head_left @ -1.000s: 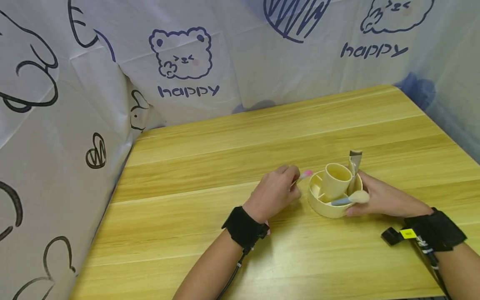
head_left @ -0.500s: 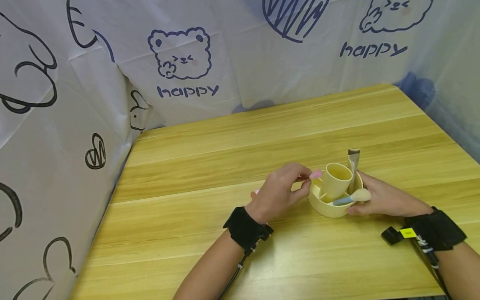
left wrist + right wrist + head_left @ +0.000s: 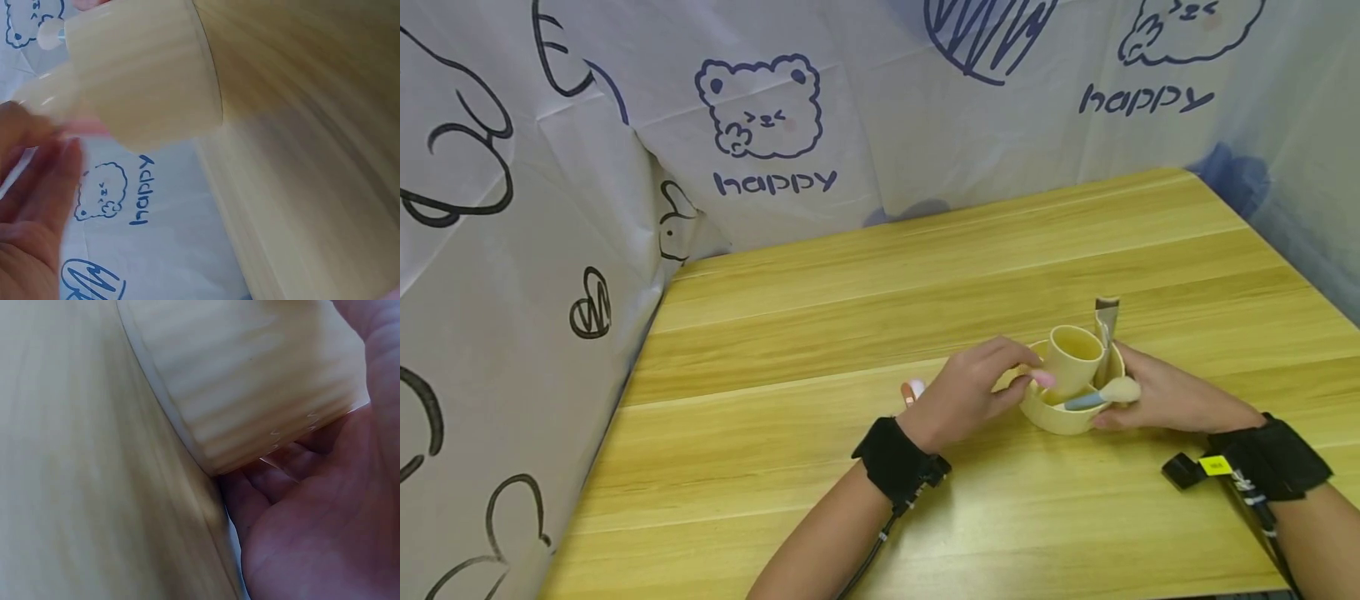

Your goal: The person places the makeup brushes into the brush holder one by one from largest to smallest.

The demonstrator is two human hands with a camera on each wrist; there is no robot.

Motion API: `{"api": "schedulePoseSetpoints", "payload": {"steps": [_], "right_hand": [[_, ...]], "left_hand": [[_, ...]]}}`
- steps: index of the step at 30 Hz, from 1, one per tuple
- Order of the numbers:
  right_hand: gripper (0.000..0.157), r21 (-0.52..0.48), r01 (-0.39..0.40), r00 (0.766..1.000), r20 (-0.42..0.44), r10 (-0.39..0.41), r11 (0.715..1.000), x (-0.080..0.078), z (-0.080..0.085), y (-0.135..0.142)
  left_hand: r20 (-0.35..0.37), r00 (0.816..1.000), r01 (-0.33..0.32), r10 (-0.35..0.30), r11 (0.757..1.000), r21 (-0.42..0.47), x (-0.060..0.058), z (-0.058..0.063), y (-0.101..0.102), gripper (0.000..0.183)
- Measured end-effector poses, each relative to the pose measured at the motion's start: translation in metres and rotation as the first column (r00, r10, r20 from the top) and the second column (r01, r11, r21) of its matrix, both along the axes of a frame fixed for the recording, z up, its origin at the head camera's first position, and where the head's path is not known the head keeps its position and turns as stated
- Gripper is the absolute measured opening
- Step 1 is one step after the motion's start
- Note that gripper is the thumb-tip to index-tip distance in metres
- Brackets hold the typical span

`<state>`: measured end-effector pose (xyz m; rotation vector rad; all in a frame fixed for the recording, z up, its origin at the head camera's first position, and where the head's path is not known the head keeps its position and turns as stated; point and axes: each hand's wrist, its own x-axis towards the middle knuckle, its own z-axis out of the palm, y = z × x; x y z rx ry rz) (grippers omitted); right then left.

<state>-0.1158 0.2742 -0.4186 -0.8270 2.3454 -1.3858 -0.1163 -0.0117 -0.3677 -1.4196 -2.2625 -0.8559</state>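
Note:
A cream round divided organizer (image 3: 1056, 419) with a tall central cup (image 3: 1077, 357) stands on the table. My right hand (image 3: 1165, 387) grips its right side, fingers curved round the ribbed wall (image 3: 250, 381) in the right wrist view. My left hand (image 3: 973, 387) pinches a small slender item with a pink end (image 3: 1042, 378) over the organizer's left compartment; in the left wrist view its pink part passes behind the organizer wall (image 3: 144, 75). A flat brush (image 3: 1107, 329) stands upright at the organizer's back right. A fluffy makeup brush (image 3: 1101, 396) with a blue handle leans over the front rim.
A small white and orange item (image 3: 913, 392) lies on the wooden table (image 3: 820, 333) behind my left wrist, partly hidden. A pink bit (image 3: 392, 295) shows at the left wrist view's corner. White printed cloth (image 3: 880, 125) hangs behind and left of the table.
My left hand has moved right with the pink-ended item, from beside the organizer to over its left compartment. The white and orange item has come into sight. My right hand keeps its grip.

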Motion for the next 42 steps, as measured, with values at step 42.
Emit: {"api": "schedulePoseSetpoints", "payload": {"steps": [42], "right_hand": [[0.083, 0.015, -0.001, 1.0, -0.023, 0.001, 1.0, -0.001, 0.0, 0.0]], "left_hand": [[0.207, 0.924, -0.219, 0.323, 0.886, -0.408, -0.003, 0.017, -0.027, 0.029]]}}
